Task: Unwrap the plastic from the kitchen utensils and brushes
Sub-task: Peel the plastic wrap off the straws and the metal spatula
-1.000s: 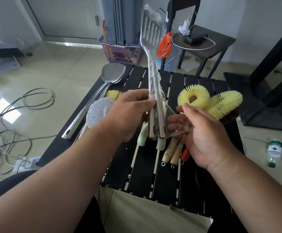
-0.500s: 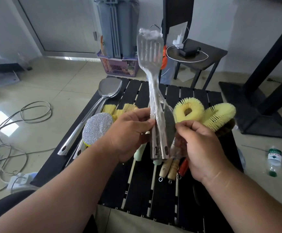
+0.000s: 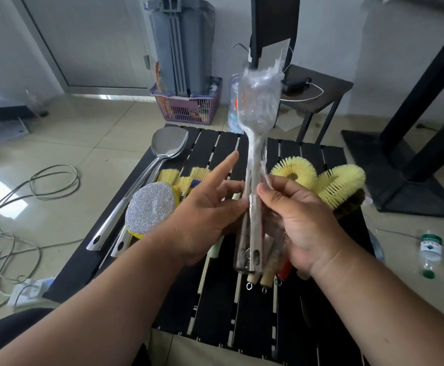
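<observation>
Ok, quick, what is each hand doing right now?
Left hand: open, fingers spread beside the wrapped spatula.
Right hand: holding the wrapped spatula by its handle.

Looks like a home rm: tiled floor point(image 3: 88, 143), laundry basket point(image 3: 186, 108), side table point(image 3: 321, 88).

We could read no text anywhere; the green label on the plastic bottle point(image 3: 430, 252) lying on the floor was too blurred for us.

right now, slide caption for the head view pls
Right hand grips plastic-wrapped slotted turner upright above slatted table; left hand open beside it.
</observation>
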